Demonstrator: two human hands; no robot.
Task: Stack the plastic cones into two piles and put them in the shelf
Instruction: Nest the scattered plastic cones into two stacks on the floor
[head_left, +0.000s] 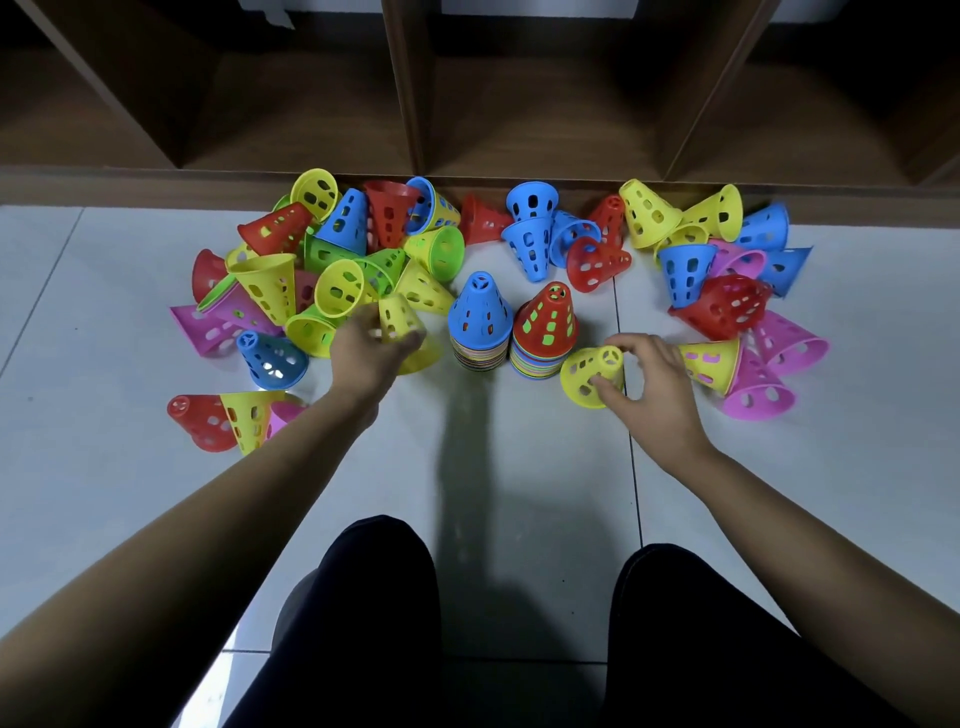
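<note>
plastic cones (332, 249) are scattered loose on the tiled floor (519, 467) before the wooden shelf (410, 104). a blue-topped pile (478, 322) and a red-topped pile (545, 332) are stood side by side in the middle. a blurred yellow cone (402, 325) is gripped by the left hand (363, 358) just beside the blue-topped pile. a second yellow cone (592, 374) is pinched by the right hand (660, 384) beside the red-topped pile.
</note>
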